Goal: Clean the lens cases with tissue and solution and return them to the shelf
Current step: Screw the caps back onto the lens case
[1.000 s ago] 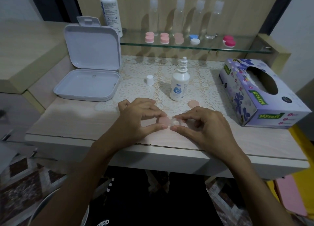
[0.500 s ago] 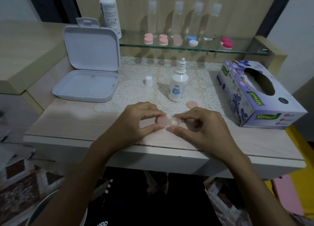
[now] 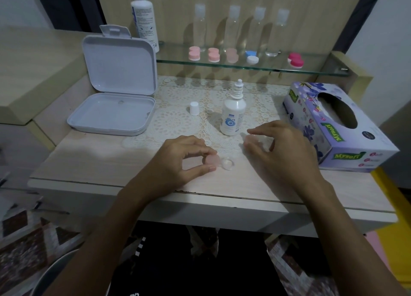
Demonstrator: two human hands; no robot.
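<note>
Left hand (image 3: pixel 184 160) pinches the pink lens case (image 3: pixel 219 161) at frame centre on the worktop (image 3: pixel 100 162); right hand (image 3: pixel 280 146), fingers loosely curled over a pink cap (image 3: pixel 250 138), grip unclear.

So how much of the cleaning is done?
Just started. The solution bottle is uncapped. The left hand pinches one pink lens case, one well open, and the right hand reaches toward its loose cap. Wiping hasn't begun; five cases wait on the shelf.

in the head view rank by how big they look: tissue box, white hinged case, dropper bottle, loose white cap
1. White hinged case and tissue box: too close to rank.
2. Dropper bottle.
3. Loose white cap.
</note>
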